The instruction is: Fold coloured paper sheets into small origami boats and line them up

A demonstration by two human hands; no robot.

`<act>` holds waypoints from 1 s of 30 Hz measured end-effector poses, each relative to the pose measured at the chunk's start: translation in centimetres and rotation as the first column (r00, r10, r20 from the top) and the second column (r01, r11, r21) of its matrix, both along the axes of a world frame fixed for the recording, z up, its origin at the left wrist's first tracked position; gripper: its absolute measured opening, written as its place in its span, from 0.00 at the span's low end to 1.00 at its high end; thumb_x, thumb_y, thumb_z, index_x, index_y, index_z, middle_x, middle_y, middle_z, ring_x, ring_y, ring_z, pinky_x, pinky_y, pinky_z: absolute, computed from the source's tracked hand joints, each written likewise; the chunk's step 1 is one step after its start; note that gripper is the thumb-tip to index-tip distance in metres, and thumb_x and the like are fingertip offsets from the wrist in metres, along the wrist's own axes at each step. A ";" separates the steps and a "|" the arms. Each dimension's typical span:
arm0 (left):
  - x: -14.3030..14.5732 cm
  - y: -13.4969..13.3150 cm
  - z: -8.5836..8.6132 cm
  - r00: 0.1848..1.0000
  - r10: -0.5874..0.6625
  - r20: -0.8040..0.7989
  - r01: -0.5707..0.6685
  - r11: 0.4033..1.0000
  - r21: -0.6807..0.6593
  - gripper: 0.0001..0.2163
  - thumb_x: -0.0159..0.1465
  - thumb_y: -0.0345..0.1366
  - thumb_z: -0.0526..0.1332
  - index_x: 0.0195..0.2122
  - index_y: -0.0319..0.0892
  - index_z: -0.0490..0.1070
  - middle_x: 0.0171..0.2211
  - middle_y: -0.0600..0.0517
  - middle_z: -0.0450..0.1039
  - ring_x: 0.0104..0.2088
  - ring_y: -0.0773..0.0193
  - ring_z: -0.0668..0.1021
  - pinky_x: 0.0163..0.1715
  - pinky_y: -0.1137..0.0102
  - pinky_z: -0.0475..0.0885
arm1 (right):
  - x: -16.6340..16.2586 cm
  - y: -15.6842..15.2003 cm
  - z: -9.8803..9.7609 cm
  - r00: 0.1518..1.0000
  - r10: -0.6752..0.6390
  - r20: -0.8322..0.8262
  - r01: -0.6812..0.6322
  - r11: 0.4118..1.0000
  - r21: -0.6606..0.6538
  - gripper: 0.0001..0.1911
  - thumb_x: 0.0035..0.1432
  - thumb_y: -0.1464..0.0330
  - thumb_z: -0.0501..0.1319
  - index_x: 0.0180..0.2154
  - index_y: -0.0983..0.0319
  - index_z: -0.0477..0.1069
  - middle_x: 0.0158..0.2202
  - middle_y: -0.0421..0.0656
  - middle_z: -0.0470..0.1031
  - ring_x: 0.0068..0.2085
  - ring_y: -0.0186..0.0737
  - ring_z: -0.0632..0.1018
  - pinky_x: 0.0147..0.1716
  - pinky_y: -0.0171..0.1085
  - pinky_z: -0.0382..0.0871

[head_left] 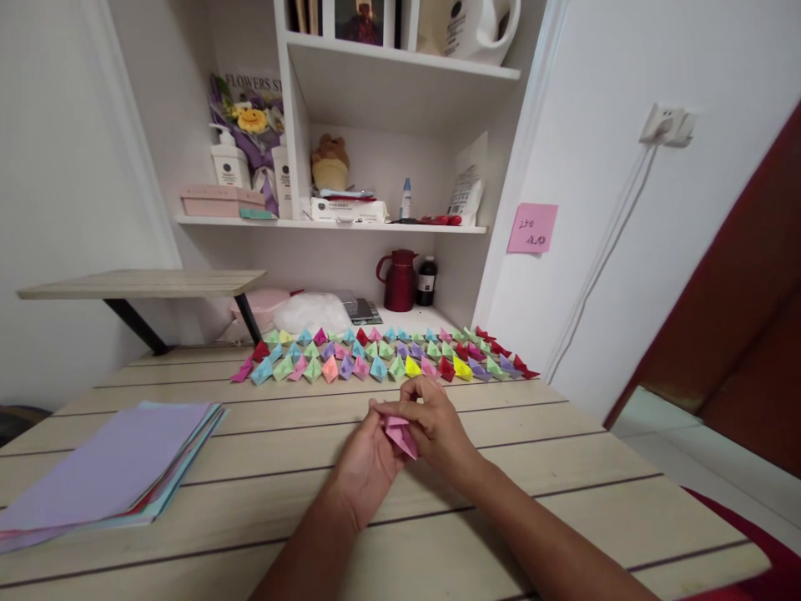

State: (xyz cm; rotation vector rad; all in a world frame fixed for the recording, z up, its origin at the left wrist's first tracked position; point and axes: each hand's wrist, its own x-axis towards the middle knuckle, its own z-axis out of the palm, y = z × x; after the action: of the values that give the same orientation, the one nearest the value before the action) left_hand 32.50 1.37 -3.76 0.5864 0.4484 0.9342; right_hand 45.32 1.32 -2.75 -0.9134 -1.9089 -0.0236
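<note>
My left hand (366, 459) and my right hand (438, 421) meet over the middle of the wooden table (250, 501). Both pinch a small folded piece of pink paper (399, 434) between their fingers. Beyond the hands, several small folded paper boats (381, 355) in many colours lie in rows across the table's far side. A stack of coloured paper sheets (113, 467), purple on top, lies at the left.
White shelves at the back hold bottles, a flower bouquet (247, 113), a pink box and a dark red jug (399, 281). A raised wooden shelf (143, 284) juts over the table's left. A pink note (531, 227) sticks to the right wall.
</note>
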 end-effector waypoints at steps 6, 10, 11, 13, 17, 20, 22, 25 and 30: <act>-0.2 -0.2 0.5 0.999 -0.029 -0.036 0.029 1.000 -0.004 0.18 0.67 0.45 0.53 0.50 0.40 0.71 0.46 0.44 0.77 0.44 0.59 0.78 0.45 0.66 0.71 | 0.6 0.0 0.5 0.982 0.063 -0.180 -0.094 0.981 -0.168 0.18 0.55 0.80 0.56 0.37 0.55 0.79 0.33 0.42 0.69 0.37 0.40 0.70 0.37 0.39 0.63; -0.3 -0.2 0.4 0.995 0.039 -0.094 -0.043 0.998 -0.045 0.14 0.66 0.41 0.57 0.47 0.40 0.73 0.42 0.46 0.78 0.39 0.62 0.78 0.40 0.69 0.71 | 0.5 -0.4 0.9 0.973 0.109 -0.206 -0.149 0.970 -0.193 0.14 0.54 0.80 0.57 0.32 0.58 0.76 0.33 0.42 0.72 0.37 0.40 0.71 0.39 0.39 0.63; -0.3 -0.1 0.3 0.994 0.060 -0.095 -0.066 0.996 -0.062 0.13 0.65 0.40 0.57 0.45 0.39 0.74 0.40 0.47 0.78 0.38 0.63 0.78 0.39 0.70 0.71 | 0.3 -0.5 1.0 0.973 0.124 -0.195 -0.160 0.969 -0.187 0.13 0.53 0.81 0.57 0.31 0.59 0.75 0.33 0.42 0.72 0.37 0.40 0.71 0.39 0.39 0.63; -0.3 0.0 0.2 0.991 0.104 -0.086 -0.112 0.989 -0.099 0.11 0.65 0.39 0.58 0.41 0.38 0.74 0.36 0.48 0.78 0.34 0.65 0.78 0.37 0.71 0.71 | 0.0 -0.7 1.0 0.973 0.150 -0.177 -0.181 0.967 -0.180 0.13 0.52 0.81 0.56 0.28 0.59 0.74 0.32 0.41 0.71 0.37 0.40 0.71 0.39 0.39 0.62; -0.3 0.1 0.2 0.986 0.152 -0.074 -0.161 0.977 -0.140 0.12 0.65 0.41 0.58 0.37 0.36 0.73 0.31 0.49 0.76 0.30 0.66 0.77 0.36 0.72 0.70 | -0.4 -0.9 0.8 0.952 0.205 -0.226 -0.252 0.946 -0.205 0.12 0.52 0.81 0.56 0.26 0.60 0.72 0.32 0.42 0.69 0.37 0.40 0.71 0.38 0.38 0.63; -0.3 0.0 0.4 0.987 0.145 -0.070 -0.155 0.976 -0.151 0.16 0.68 0.45 0.52 0.37 0.37 0.71 0.32 0.49 0.75 0.31 0.66 0.77 0.35 0.72 0.70 | 0.0 -0.5 0.6 0.922 0.202 -0.330 -0.287 0.929 -0.233 0.10 0.52 0.79 0.57 0.26 0.60 0.71 0.32 0.42 0.68 0.37 0.39 0.71 0.38 0.37 0.63; -0.3 -0.1 0.6 0.989 0.132 -0.065 -0.140 0.981 -0.136 0.20 0.69 0.48 0.47 0.38 0.38 0.71 0.32 0.49 0.76 0.31 0.66 0.77 0.34 0.72 0.70 | 0.5 -0.1 0.5 0.899 0.173 -0.401 -0.285 0.929 -0.237 0.09 0.51 0.78 0.58 0.25 0.60 0.71 0.31 0.41 0.68 0.37 0.39 0.71 0.38 0.38 0.63; -0.4 -0.2 1.0 0.993 0.099 -0.061 -0.104 0.990 -0.094 0.21 0.68 0.50 0.46 0.40 0.38 0.71 0.32 0.47 0.76 0.31 0.65 0.76 0.33 0.72 0.70 | 1.1 0.6 0.4 0.850 0.145 -0.507 -0.305 0.920 -0.248 0.08 0.50 0.77 0.59 0.25 0.60 0.69 0.30 0.40 0.67 0.36 0.39 0.70 0.38 0.37 0.62; -0.4 -0.3 0.9 0.988 0.132 -0.083 -0.140 0.986 -0.096 0.11 0.64 0.41 0.59 0.40 0.38 0.72 0.32 0.49 0.76 0.31 0.67 0.76 0.35 0.72 0.70 | 1.3 1.0 0.2 0.762 0.141 -0.632 -0.392 0.877 -0.277 0.07 0.49 0.77 0.61 0.25 0.60 0.70 0.31 0.39 0.67 0.35 0.37 0.68 0.36 0.35 0.60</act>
State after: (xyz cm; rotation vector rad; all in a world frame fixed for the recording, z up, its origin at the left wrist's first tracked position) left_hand 32.07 1.07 -2.89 0.5042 0.6070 1.0149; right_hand 46.65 2.36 -2.55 -0.7634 -1.4343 0.7760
